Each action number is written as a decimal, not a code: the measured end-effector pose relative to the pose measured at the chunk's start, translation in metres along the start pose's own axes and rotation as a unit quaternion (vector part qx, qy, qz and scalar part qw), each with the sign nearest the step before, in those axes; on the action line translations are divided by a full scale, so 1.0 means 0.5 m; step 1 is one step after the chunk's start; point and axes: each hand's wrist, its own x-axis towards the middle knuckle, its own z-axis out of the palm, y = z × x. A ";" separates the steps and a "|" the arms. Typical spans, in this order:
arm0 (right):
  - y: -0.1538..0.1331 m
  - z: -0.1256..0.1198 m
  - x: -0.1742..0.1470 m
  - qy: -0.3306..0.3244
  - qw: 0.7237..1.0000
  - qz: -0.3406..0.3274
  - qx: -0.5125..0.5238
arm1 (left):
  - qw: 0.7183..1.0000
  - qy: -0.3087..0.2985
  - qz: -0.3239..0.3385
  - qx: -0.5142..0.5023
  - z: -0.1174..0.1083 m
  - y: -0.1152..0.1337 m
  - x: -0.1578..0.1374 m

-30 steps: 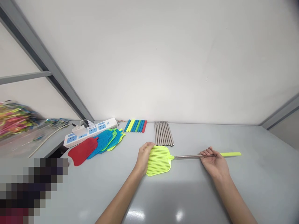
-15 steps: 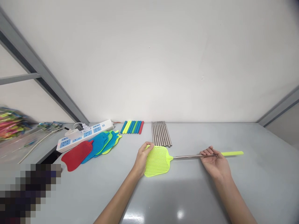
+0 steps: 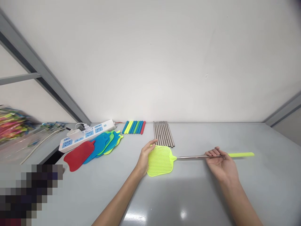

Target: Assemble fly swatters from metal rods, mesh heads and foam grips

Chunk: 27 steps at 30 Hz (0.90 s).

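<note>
A fly swatter lies level across the middle of the view, with a yellow-green perforated head (image 3: 160, 160), a shiny metal rod (image 3: 191, 157) and a yellow-green grip (image 3: 242, 154). My left hand (image 3: 144, 160) is closed on the head's left edge, thumb on top and the other fingers partly hidden behind it. Palm up, my right hand (image 3: 222, 163) has its fingers curled round the rod close to the grip. The join between rod and grip is covered by that hand.
Behind the swatter lie a row of metal rods (image 3: 164, 134) and several coloured grips (image 3: 134, 127). Overlapping swatter heads (image 3: 80, 155) in red, blue, green and yellow rest by a white power strip (image 3: 88, 135). Bagged colourful items (image 3: 14, 124) and a pixelated patch are at the left.
My right hand and the grip have shifted a little to the right. The swatter head and my left hand moved only slightly that way, and the view itself shifted slightly.
</note>
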 end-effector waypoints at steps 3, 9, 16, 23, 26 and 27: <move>-0.001 0.004 -0.003 0.006 1.000 -0.004 0.003 | 1.000 0.002 0.008 0.001 0.001 -0.004 0.008; -0.001 0.005 -0.003 0.014 1.000 -0.006 0.000 | 1.000 0.003 0.026 -0.001 -0.002 -0.009 0.015; -0.001 -0.007 0.005 -0.013 0.999 -0.013 -0.037 | 0.999 0.003 0.029 0.026 -0.011 -0.020 0.018; 0.000 0.001 -0.002 0.022 1.000 0.005 -0.008 | 0.998 0.033 0.041 0.045 -0.011 -0.022 0.017; 0.000 0.004 -0.002 0.032 0.999 0.009 0.002 | 0.998 0.030 0.041 0.038 -0.009 -0.021 0.015; 0.001 0.004 -0.002 0.035 0.999 0.011 0.004 | 0.998 0.026 0.039 0.037 -0.008 -0.021 0.015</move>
